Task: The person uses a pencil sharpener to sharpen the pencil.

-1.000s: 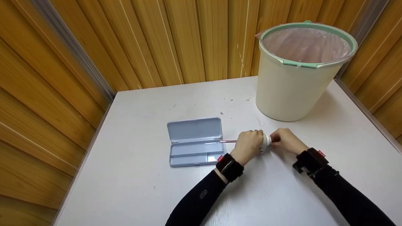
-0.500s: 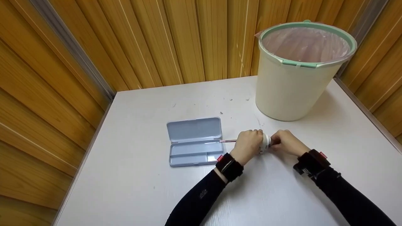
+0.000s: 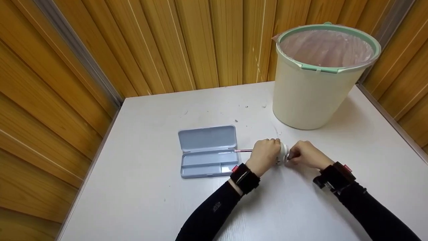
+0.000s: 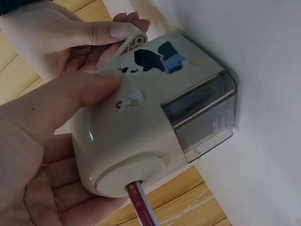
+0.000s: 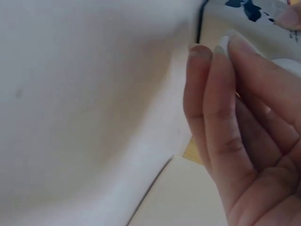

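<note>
The sharpener [image 4: 110,136] is moulded in smooth, glossy plastic, its drawer [image 4: 207,134] in clear plastic. The pencil case [image 3: 207,139] is made of smooth plastic; the bin [image 3: 304,97] is lined with shiny film [image 3: 326,48].

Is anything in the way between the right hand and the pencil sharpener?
No, nothing visible: the right hand pinches the crank of the pencil sharpener directly. The left hand grips its body, and the pencil box lies off to the left.

Behind the left hand [image 3: 265,153], most of the sharpener [image 4: 153,117] is hidden in the head view. The inserted end of the pencil [image 4: 141,205] is concealed; the right hand [image 3: 307,154] partly covers the crank [image 4: 129,45].
</note>
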Demonstrator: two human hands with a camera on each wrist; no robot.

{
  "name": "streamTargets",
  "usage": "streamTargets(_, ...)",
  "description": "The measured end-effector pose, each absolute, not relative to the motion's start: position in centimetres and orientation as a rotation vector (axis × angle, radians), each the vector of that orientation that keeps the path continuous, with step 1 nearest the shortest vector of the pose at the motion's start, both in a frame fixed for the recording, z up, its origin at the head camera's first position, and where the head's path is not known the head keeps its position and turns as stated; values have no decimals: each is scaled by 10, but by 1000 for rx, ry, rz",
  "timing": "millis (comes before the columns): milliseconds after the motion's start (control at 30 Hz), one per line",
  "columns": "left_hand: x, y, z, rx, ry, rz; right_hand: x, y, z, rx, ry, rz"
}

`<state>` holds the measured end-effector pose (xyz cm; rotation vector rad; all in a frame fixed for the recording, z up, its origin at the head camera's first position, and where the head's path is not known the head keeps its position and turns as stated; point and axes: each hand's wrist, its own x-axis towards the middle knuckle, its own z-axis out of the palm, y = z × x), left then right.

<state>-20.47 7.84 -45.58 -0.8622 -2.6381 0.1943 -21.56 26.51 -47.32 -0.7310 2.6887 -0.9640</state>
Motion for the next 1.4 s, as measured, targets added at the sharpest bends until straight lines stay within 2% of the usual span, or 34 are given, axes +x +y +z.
streamTargets(333,-205,78,-455,-858,-2630,210,-200,268,-444,-751,2598,-981)
streamTargets(667,-205,76,-453,-866,-2633,189,-197,265,-411,-745,2766,-1003)
streamTargets(1400,-204,78,-456,-858,-2621,179,-220,256,-427,-692,3148,-986)
